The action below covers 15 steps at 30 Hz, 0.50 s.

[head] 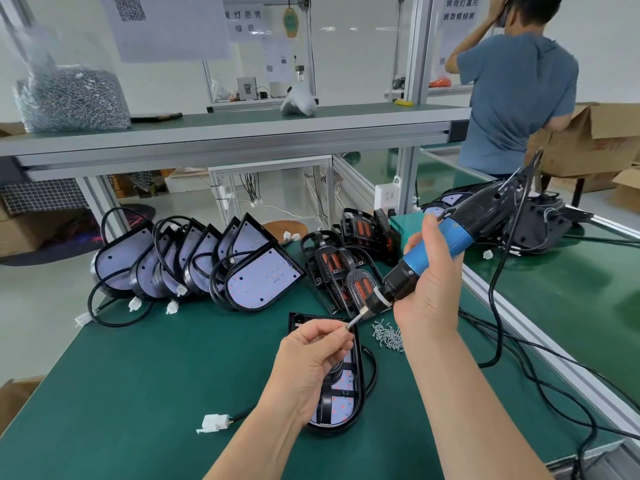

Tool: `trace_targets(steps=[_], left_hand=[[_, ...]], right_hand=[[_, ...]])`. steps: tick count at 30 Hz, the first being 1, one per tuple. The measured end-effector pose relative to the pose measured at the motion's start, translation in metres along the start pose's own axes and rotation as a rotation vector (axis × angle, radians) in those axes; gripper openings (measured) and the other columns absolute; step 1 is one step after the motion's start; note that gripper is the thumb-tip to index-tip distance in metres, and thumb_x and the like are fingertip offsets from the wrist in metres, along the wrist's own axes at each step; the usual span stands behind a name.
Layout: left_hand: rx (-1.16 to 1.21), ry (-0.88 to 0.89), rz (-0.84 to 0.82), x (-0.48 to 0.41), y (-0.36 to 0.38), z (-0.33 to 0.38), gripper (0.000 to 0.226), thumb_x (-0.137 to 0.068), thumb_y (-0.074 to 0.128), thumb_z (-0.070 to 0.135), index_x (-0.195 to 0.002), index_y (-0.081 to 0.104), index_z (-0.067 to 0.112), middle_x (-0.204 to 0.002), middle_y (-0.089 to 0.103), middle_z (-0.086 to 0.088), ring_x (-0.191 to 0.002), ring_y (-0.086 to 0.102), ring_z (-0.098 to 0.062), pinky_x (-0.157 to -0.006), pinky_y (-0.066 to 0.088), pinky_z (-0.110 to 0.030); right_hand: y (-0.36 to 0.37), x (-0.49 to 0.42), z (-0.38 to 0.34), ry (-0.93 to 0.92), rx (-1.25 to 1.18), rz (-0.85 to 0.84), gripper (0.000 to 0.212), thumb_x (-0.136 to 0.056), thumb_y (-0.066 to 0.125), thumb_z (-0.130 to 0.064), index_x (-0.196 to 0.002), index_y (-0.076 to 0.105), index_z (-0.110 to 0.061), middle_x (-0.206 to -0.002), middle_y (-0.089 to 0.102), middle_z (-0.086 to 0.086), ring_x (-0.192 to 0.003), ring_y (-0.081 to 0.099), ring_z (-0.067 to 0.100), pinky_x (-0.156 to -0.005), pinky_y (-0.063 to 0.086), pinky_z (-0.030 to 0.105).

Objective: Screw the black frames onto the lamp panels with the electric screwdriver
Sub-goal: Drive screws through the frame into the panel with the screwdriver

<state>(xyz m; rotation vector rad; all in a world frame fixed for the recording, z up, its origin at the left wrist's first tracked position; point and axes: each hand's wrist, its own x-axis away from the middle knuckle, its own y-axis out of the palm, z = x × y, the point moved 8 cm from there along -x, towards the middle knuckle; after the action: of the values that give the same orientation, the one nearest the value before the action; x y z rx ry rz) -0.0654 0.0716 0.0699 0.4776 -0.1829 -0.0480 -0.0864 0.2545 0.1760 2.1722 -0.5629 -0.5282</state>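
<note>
Gripping the blue-and-black electric screwdriver (pixel 446 247), the right hand (pixel 431 271) is wrapped tight round its barrel, bit slanting down toward eight o'clock. The left hand (pixel 311 355) pinches something tiny at the bit tip, fingertips (pixel 341 336) pressed together; I cannot tell what. Under that hand, on the green bench mat (pixel 138 393), lies a black-framed white lamp panel (pixel 341 393). At its two o'clock sits a small heap of silver screws (pixel 388 336); at eleven o'clock, a leaning row of black-rimmed panels (pixel 194 261).

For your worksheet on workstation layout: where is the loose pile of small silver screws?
The loose pile of small silver screws lies on the green mat, right of centre, beside the right hand's wrist.
</note>
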Motion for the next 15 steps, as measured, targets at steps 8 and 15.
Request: trace_targets(steps=[8, 15], left_hand=[[0.061, -0.001, 0.016, -0.0005, 0.0008, 0.0005, 0.007, -0.084, 0.067, -0.005, -0.090, 0.070, -0.003, -0.079, 0.071, -0.015, -0.065, 0.068, -0.015, -0.062, 0.056, -0.019], [0.104, -0.025, 0.022, 0.0002, 0.0040, -0.0060, 0.023, -0.069, 0.075, 0.004, -0.090, 0.071, -0.002, -0.078, 0.072, -0.014, -0.063, 0.068, -0.014, -0.060, 0.056, -0.018]], right_hand=[[-0.0030, 0.0000, -0.0040, -0.021, -0.009, 0.070, 0.019, -0.088, 0.076, -0.035, -0.101, 0.063, -0.030, -0.069, 0.057, -0.015, -0.062, 0.055, 0.002, -0.059, 0.048, 0.015], [-0.0014, 0.0034, -0.0027, -0.040, 0.021, 0.047, 0.015, -0.089, 0.075, -0.033, -0.098, 0.063, -0.030, -0.070, 0.054, -0.012, -0.063, 0.052, 0.003, -0.059, 0.047, 0.015]])
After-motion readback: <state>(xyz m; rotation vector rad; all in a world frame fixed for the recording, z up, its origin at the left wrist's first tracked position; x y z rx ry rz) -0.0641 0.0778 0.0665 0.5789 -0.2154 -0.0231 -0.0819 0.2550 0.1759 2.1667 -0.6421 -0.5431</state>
